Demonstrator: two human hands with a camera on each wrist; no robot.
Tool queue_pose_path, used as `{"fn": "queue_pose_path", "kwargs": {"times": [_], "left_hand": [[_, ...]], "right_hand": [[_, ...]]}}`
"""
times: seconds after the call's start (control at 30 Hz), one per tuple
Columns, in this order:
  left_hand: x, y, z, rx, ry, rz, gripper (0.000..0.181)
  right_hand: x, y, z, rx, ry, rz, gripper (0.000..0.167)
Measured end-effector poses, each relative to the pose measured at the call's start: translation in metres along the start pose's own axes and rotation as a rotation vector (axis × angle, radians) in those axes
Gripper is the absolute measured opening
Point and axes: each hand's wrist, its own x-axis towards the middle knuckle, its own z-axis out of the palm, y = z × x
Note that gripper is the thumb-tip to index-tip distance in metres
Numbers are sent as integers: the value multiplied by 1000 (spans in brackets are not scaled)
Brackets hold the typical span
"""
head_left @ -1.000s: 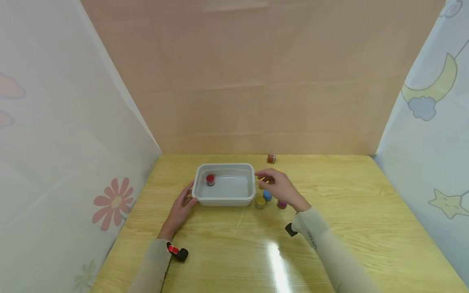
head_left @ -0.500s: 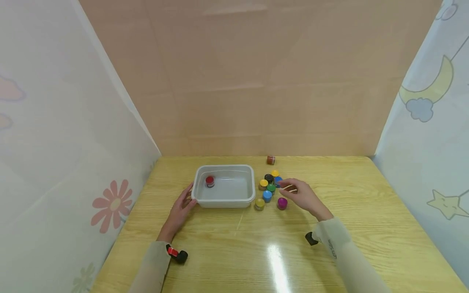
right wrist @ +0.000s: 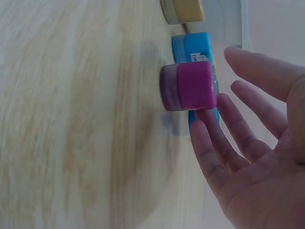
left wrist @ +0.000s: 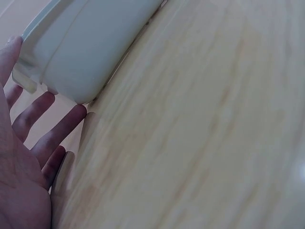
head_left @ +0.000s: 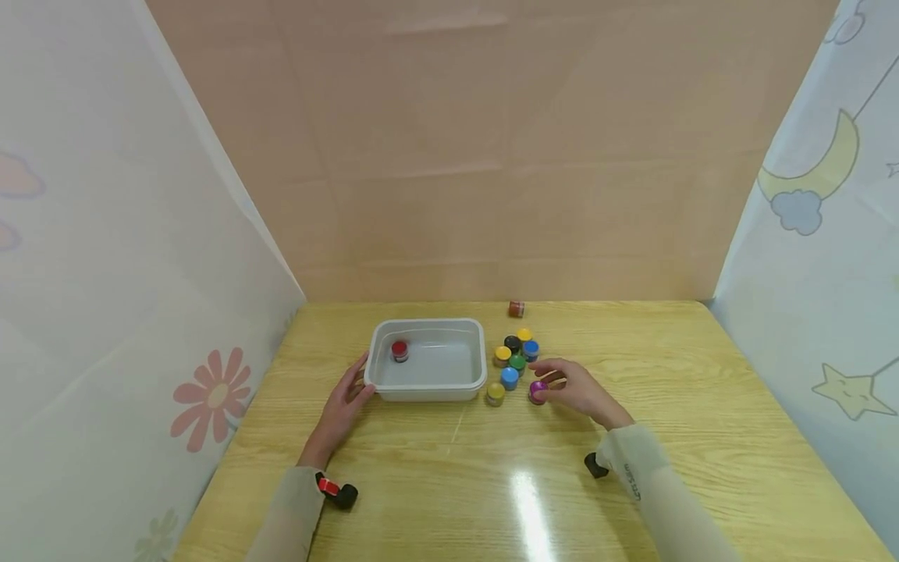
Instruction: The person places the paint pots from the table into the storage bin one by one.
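Note:
A magenta-lidded jar stands on the table beside my right hand. In the right wrist view the fingers of my right hand are spread beside the magenta jar, thumb apart from it, holding nothing. My left hand rests against the left end of a white tray. In the left wrist view my left hand touches the tray's wall with fingers extended. A red-lidded jar stands in the tray at its left.
Right of the tray cluster several jars: a yellow one, a light blue one, a green one, a black one and others. A reddish jar lies farther back. Paper walls border the wooden table.
My right hand has moved from beside the tray, past the jar cluster, right and toward me to the magenta jar. My left hand has stayed at the tray.

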Motion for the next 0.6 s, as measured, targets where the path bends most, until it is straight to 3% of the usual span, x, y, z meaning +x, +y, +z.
{"fn": "queue_pose_path", "kwargs": {"times": [0.23,0.6], "left_hand": [[-1,-3,3,-1,2,10,63],[1,-2,1,4,12,-5,63]], "right_hand": [[2,4,3,-20,-59,34,56],[7,8,6,-70,-54,72,44]]}}
